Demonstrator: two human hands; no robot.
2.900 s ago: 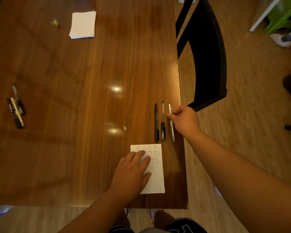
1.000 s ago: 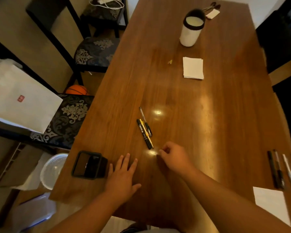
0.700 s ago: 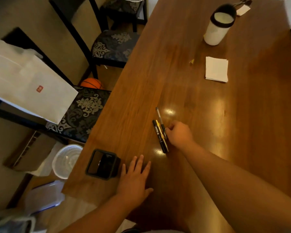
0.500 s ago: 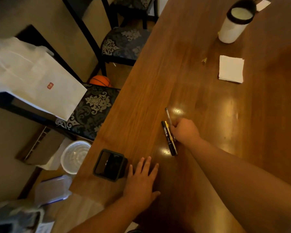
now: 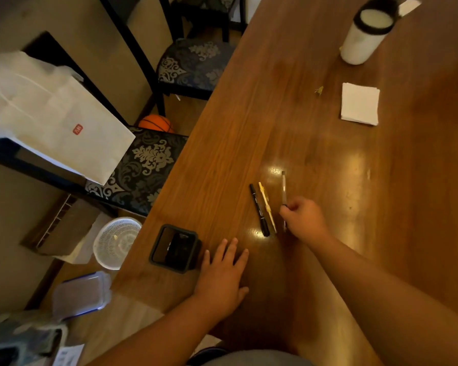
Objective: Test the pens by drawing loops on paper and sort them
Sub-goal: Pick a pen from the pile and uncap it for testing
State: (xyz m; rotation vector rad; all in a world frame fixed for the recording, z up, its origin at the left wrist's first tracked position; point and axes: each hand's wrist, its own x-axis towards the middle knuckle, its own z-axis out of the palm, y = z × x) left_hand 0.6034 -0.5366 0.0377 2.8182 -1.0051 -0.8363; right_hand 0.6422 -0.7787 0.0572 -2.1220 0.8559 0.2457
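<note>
The right hand (image 5: 304, 217) has drawn the clear pen (image 5: 283, 188) aside since a moment ago and pinches it just right of the black pen (image 5: 258, 210), the yellow pen (image 5: 267, 207) between them. The left hand (image 5: 222, 278) rests flat, fingers spread, below the black pen

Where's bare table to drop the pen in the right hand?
Bare table: between the right hand and the paper stack, and right of both. Crowded: black pen and yellow pen beside the held pen; left hand by black case.

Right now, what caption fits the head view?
Right hand pinches a clear pen; left hand rests flat on the wooden table.
</note>
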